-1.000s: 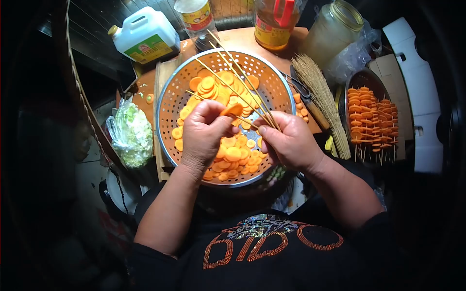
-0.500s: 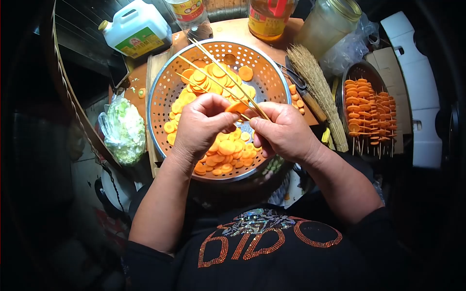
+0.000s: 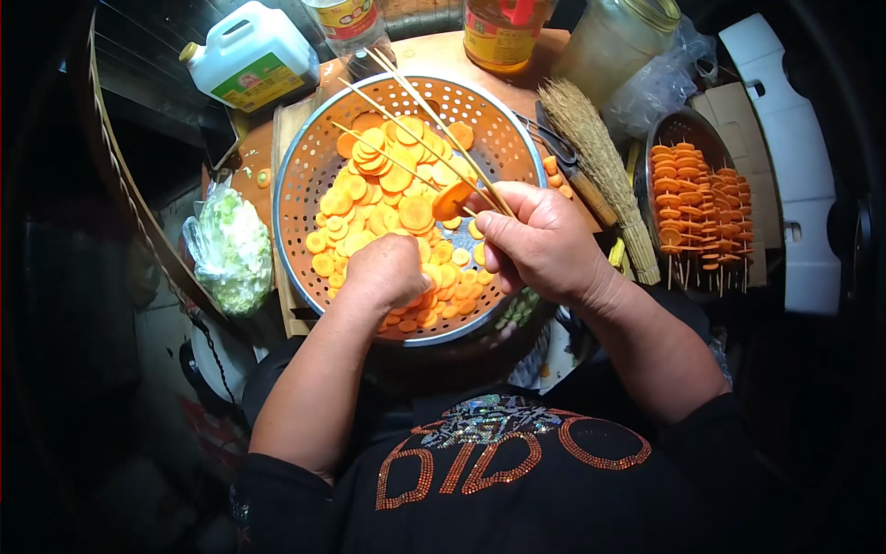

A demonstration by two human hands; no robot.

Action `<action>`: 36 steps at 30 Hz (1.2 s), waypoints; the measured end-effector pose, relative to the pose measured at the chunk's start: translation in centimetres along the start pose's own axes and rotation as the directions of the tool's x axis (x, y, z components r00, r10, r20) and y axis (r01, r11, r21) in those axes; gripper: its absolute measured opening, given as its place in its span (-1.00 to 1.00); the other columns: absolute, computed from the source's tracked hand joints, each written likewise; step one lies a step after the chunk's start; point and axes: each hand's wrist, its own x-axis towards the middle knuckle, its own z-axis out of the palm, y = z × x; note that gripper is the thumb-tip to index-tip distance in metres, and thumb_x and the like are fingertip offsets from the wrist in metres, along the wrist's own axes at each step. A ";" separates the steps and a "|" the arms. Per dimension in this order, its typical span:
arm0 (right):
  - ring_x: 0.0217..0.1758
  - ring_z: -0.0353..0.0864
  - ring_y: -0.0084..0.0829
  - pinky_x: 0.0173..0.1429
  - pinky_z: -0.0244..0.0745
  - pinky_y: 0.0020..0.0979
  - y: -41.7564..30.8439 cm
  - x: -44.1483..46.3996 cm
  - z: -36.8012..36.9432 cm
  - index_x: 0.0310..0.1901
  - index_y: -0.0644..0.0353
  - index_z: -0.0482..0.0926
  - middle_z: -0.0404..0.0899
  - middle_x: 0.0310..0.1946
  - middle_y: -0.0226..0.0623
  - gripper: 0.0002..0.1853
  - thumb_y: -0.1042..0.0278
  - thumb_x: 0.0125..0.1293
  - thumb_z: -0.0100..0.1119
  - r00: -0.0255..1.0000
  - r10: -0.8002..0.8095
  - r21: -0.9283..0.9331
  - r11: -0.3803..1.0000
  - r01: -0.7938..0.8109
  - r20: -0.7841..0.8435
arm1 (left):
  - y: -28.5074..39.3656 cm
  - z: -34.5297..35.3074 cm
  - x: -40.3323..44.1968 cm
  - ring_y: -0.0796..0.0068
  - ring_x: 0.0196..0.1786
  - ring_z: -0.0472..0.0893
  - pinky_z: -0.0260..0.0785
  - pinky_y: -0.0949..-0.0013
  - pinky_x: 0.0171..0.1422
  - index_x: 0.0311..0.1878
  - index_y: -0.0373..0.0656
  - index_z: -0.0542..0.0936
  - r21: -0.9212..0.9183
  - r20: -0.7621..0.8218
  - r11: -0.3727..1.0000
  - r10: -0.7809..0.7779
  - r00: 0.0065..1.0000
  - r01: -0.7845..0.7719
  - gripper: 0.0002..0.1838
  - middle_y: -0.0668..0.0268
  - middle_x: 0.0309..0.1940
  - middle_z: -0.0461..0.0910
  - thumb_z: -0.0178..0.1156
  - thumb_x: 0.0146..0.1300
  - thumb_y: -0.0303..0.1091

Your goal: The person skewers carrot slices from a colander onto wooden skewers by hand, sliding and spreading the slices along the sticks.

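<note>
A metal colander with round holes holds many orange carrot slices. My right hand, above its right side, is closed around several thin bamboo skewers that point up and to the left. One carrot slice is threaded on a skewer close to my right fingers. Down among the slices in the lower part of the colander, my left hand has its fingers curled together. Its fingertips are mostly hidden, so what they pinch does not show.
Right of the colander lie a straw brush and a dark bowl of loaded carrot skewers. A bagged green vegetable sits left. Behind stand a white jug, an oil bottle and a jar.
My left hand has left the skewer tips and dropped down into the carrot slices. My right hand still grips the skewers in about the same place, and the threaded slice is now uncovered.
</note>
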 end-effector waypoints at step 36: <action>-0.72 0.35 -0.72 -0.59 0.29 -0.64 -0.8 -1.4 0.3 0.00 0.23 0.52 0.40 -0.68 -0.50 -0.73 0.41 0.35 -0.11 0.986 0.062 -0.186 0.982 -0.034 0.151 | -7.4 -5.7 0.2 0.56 -0.48 0.55 0.48 0.45 -0.34 -0.22 -0.12 0.42 -0.746 -0.390 -0.339 -0.477 0.788 -0.573 -0.84 0.36 -0.53 0.50 0.08 0.15 -0.59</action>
